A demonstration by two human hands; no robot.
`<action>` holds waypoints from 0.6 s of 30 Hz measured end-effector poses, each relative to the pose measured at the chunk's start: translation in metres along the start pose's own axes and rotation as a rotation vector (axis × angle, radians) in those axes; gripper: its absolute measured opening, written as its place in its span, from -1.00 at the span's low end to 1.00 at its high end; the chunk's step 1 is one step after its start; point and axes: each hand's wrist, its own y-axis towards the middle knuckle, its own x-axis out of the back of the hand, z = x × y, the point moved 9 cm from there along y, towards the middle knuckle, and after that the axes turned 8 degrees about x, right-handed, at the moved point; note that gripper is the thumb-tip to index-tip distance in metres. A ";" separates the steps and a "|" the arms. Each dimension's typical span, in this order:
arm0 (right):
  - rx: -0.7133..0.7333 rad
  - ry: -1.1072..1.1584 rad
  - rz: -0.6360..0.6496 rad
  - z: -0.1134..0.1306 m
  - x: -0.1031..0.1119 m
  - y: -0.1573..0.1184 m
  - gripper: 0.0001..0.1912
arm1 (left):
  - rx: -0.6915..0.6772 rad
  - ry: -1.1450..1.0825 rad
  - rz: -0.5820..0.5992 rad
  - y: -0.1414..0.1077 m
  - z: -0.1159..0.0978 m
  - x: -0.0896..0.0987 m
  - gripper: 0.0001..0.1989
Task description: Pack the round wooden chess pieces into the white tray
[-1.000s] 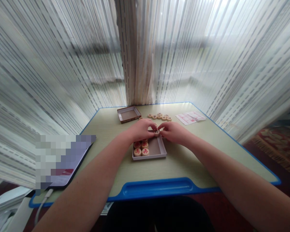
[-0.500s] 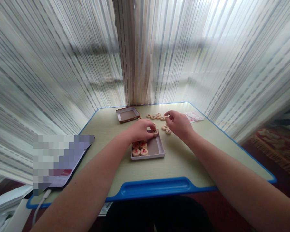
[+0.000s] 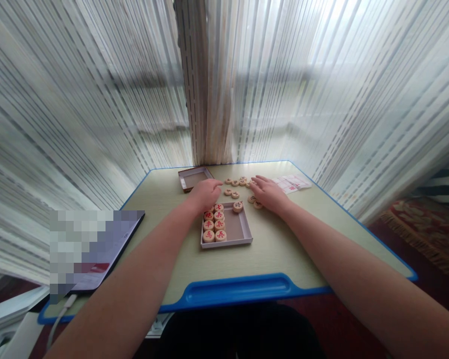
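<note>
The tray (image 3: 235,230) is partly filled: two columns of red pieces (image 3: 219,225) stand along its left side, four showing in the nearer-to-middle column and four, one partly hidden, in the outer one. One dark-marked piece (image 3: 238,207) lies in the tray's far right corner, apart from those columns, and most of the floor on the right is bare — so I judge the red side well advanced and the dark side barely begun. Left outside are the loose pieces (image 3: 235,194): a pair just beyond the tray's far edge, a loose cluster farther beyond it, and two more just beside its right far corner. The left hand (image 3: 205,193) is by the tray's left far corner, fingers bent and close together; whether it pinches a piece I cannot tell. The right hand (image 3: 269,193) is beyond the tray's right side, palm down and fingers spread, its tips by the cluster. The lid (image 3: 195,177) lies beyond the tray to the left, not yet on it — the sheet (image 3: 294,183) beyond it to the right.
</note>
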 end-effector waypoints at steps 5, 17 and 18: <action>0.091 0.033 0.076 0.008 -0.011 0.001 -0.50 | 0.032 -0.060 0.066 0.001 0.005 -0.011 -0.58; 0.213 -0.046 0.171 0.025 -0.018 -0.001 -0.51 | -0.012 -0.319 0.146 0.014 -0.002 -0.028 -0.49; 0.236 -0.045 0.155 0.029 -0.017 -0.002 -0.53 | -0.017 -0.339 0.166 0.015 -0.002 -0.031 -0.47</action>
